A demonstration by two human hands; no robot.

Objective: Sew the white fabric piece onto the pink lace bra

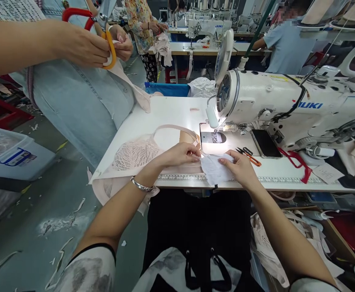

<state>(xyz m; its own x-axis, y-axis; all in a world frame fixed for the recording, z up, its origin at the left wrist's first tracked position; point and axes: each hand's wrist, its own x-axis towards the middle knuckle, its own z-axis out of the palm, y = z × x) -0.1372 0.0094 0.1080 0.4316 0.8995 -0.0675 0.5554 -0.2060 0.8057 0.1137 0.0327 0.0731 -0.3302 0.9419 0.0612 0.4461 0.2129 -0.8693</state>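
Observation:
My left hand [182,154], with a silver bangle on its wrist, pinches the edge of a pale pink lace garment [135,156] that lies on the white sewing table [171,111] and hangs over its front edge. My right hand [236,164] presses flat on a small white fabric piece [212,168] beside it. Both hands sit just in front of the needle plate [213,137] of a white JUKI sewing machine [274,99], which is lit by its lamp.
A black phone [265,142], orange-handled snips [250,156] and red scissors [297,160] lie to the right. At the table's left a person in denim cuts pink fabric with orange-handled scissors [106,30]. A plastic bin [11,154] stands on the floor.

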